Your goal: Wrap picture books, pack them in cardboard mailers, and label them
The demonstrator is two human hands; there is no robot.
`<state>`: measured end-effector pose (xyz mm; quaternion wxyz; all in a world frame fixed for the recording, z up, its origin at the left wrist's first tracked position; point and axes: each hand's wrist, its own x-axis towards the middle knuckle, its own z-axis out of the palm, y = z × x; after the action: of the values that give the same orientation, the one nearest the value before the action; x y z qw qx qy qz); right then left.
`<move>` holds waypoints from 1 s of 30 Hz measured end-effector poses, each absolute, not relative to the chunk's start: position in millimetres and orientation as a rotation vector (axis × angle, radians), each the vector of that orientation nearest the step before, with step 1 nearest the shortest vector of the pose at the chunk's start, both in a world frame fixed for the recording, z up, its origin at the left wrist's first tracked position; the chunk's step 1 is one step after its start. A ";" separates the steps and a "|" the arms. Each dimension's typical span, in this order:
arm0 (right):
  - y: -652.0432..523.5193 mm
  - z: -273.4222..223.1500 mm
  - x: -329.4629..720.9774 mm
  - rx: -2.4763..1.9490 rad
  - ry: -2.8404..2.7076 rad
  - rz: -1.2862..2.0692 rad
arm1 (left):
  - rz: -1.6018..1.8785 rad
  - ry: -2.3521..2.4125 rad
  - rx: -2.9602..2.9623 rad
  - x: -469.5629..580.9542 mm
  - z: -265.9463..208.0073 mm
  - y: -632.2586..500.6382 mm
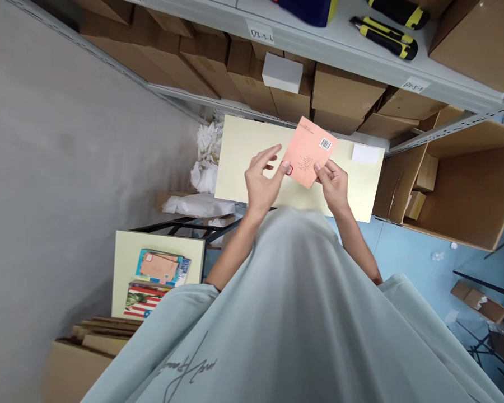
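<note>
So yeah, the booklet (308, 148) is held over the table (239, 162), pinched by the right hand (336, 182), one corner just thumbed by the left hand (264, 180), fingers spread; not set down yet, and more books (162, 268) are left piled nearby

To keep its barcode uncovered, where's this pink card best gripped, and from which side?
Probably pinch the pink card at its far corner, coming from the shelf side: that corner points away, clear of the barcode, left hand and right hand.
</note>
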<state>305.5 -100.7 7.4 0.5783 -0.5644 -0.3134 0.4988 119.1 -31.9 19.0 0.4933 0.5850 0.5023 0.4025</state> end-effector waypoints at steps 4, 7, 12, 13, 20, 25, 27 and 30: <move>-102.7 10.0 306.7 -1.286 -0.745 1.285 | 0.832 1.109 1.305 97.6 6.5 2.5; -101.6 8.6 298.2 -1.296 -0.725 1.323 | 0.778 1.020 1.239 88.4 6.8 13.3; -89.1 -4.9 281.6 -1.345 -0.657 1.295 | 0.767 0.982 1.219 70.1 17.1 18.5; -85.7 -7.5 278.3 -1.358 -0.661 1.264 | 0.762 0.982 1.234 65.2 17.5 20.6; -70.3 -2.4 248.8 -1.561 -0.861 0.785 | 0.831 0.950 1.457 28.2 12.7 42.9; -67.8 14.9 218.8 -1.465 -0.954 0.776 | 0.906 0.894 1.493 6.6 15.5 43.7; -68.0 19.9 207.9 -1.474 -0.967 0.753 | 0.937 0.902 1.485 -0.6 13.5 41.3; -68.8 23.7 195.3 -1.495 -0.956 0.729 | 0.961 0.931 1.400 -10.2 6.9 38.9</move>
<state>195.3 -68.8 23.7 0.5742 -0.6381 -0.4079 0.3111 -10.2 38.9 6.9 0.5667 0.5957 0.3960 0.4090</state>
